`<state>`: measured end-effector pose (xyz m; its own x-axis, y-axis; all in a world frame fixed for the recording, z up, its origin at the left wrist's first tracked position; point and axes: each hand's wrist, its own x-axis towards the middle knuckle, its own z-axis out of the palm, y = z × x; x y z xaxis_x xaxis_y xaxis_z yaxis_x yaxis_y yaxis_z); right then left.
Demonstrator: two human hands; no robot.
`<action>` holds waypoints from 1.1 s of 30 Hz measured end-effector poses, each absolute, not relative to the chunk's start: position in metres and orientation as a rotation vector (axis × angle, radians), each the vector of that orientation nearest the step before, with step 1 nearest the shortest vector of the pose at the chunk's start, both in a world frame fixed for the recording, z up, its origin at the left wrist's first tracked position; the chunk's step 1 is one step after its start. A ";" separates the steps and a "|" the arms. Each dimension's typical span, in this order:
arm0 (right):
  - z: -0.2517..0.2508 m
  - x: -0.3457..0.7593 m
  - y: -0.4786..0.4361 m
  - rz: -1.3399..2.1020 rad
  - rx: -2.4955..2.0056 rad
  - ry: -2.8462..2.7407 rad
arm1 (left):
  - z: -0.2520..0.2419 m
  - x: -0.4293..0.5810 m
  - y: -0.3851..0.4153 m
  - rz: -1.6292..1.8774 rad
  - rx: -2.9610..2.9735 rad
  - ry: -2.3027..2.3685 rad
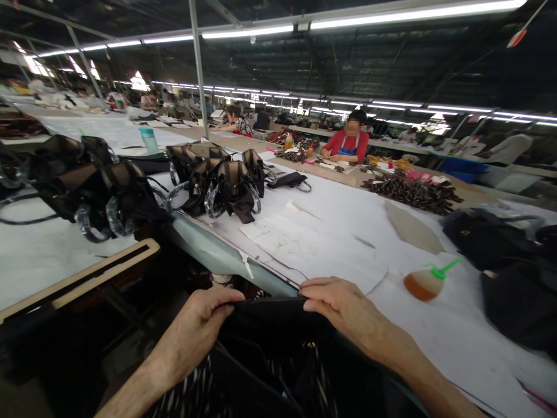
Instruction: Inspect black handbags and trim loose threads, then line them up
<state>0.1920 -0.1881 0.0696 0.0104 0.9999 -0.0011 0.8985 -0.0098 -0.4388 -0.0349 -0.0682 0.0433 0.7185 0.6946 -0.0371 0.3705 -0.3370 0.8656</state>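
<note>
A black bag (278,316) is held up in front of me by its top edge, its mouth facing me. My left hand (202,319) pinches the left end of that edge between thumb and fingers. At the right end, my right hand (337,302) grips the same edge in a similar pinch. A small gold-coloured metal piece (310,345) shows on the dark material below. Most of the bag's lower part blends into shadow and a patterned garment, so its full shape is hard to make out.
Several black handbags (230,186) with wrapped handles stand on the white-covered table (331,244). A bottle of amber liquid (426,281) with a green nozzle is at the right, near dark bags (491,238). A wooden slotted bar (108,273) juts in at left. A person in red (352,145) sits opposite.
</note>
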 end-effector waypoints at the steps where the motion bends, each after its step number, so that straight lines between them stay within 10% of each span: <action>1: 0.073 0.189 -0.187 0.483 -1.989 -1.976 | 0.043 -0.035 -0.069 0.434 1.973 0.815; 33: 0.052 0.140 -0.150 0.197 -1.930 -2.296 | 0.032 -0.038 -0.072 0.430 1.887 0.755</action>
<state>0.1404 -0.1503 0.0516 -0.1699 0.9853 0.0196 0.9676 0.1705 -0.1862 -0.0379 -0.0716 0.0324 0.7403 0.6712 -0.0386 0.3091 -0.2888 0.9061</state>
